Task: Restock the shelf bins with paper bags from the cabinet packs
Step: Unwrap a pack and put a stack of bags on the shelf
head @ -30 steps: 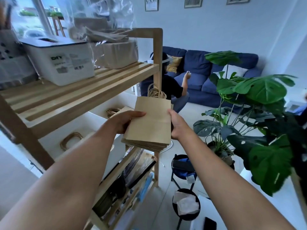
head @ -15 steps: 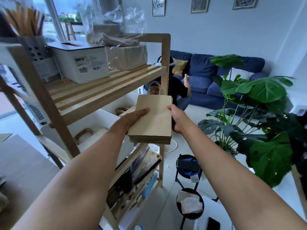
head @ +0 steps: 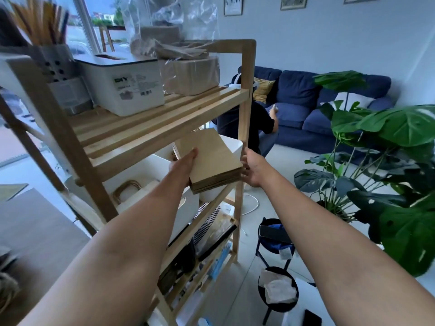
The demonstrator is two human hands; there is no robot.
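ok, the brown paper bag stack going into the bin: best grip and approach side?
Grip the paper bag stack by its two long side edges, one hand on each. It is a flat, loose pile tilted toward the white bin, so squeezing the sides keeps the sheets aligned. The left hand and right hand hold it that way.

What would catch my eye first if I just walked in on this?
Probably the stack of brown paper bags at the centre, held between the left hand and right hand over a white bin on the wooden shelf unit. Next, the big leafy plant at right, before a blue sofa.
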